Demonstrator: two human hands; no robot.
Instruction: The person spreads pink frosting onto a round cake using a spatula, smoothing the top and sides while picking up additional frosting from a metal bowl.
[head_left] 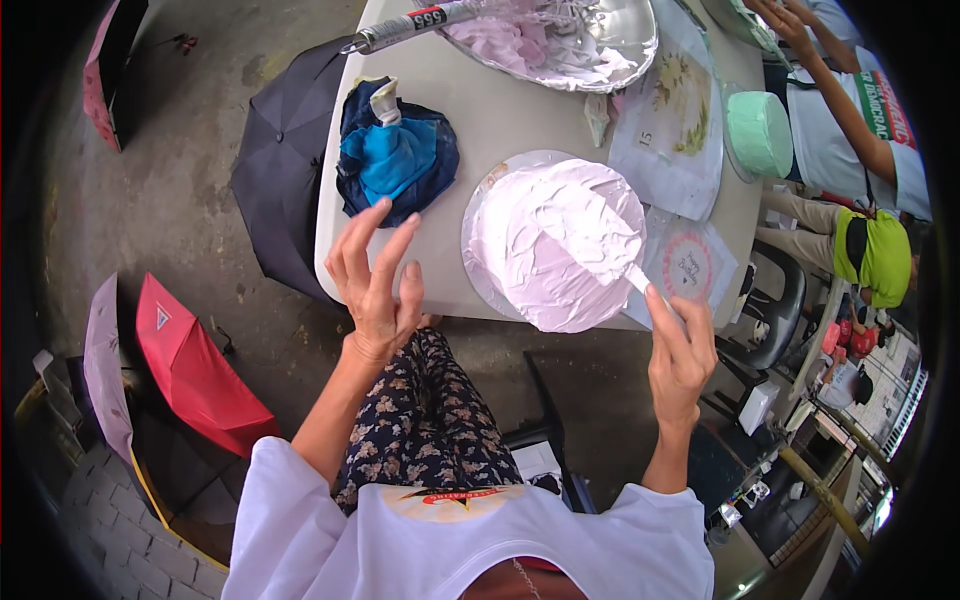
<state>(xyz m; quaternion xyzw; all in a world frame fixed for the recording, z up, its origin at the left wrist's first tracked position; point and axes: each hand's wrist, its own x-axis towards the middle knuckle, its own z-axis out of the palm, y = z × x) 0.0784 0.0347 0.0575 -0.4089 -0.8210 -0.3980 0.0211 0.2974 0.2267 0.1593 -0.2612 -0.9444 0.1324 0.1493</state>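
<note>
A round cake (pixel 560 240) covered in rough pale pink icing sits on a round board (pixel 478 270) near the table's front edge. My right hand (pixel 682 350) is closed round the white handle of an icing spatula (pixel 640 280), whose tip meets the cake's right side. The blade is hard to tell from the icing. My left hand (pixel 375 280) is raised over the table's front left corner, left of the cake, fingers apart and holding nothing. Just beyond it lie crumpled dark and bright blue cloths (pixel 395 160).
A silver bowl (pixel 632 35) of pink icing stands at the back, with a tube (pixel 415 28) at its left. Printed sheets (pixel 665 130) and a green cake (pixel 758 135) lie to the right, near another person (pixel 840 90). Umbrellas (pixel 200 370) stand left; a black chair (pixel 775 310) is right.
</note>
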